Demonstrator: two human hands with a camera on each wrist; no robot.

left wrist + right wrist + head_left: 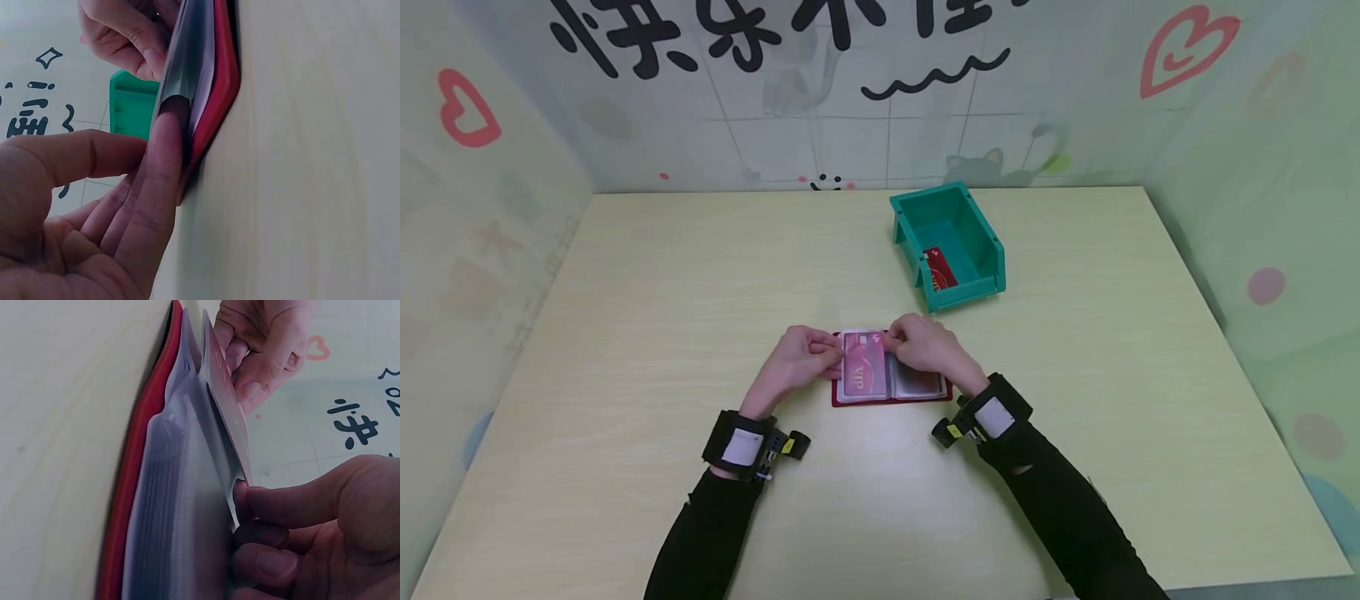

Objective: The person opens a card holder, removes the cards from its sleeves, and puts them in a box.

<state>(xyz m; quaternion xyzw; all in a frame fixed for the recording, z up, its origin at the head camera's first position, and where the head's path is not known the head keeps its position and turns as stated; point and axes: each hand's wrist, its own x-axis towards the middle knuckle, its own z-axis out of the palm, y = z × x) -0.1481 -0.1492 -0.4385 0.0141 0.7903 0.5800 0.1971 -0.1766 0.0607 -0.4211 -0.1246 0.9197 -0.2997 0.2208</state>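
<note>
A red card holder (891, 402) lies spread on the table with its clear plastic pages (165, 506) showing. On its left side a pink card (864, 367) printed "VIP" sits in a clear sleeve. My left hand (805, 357) pinches the left edge of that sleeve page, thumb above and fingers beneath, as the left wrist view shows. My right hand (927, 344) is at the card's upper right; in the right wrist view its thumb and curled fingers pinch the sleeve near a notch. The page stands lifted from the red cover.
Behind the card holder is a green plastic bin (973, 292) with a red card (940, 268) inside, leaning at its left wall. The pale wooden table (700, 275) is bounded by printed panels at the back and both sides.
</note>
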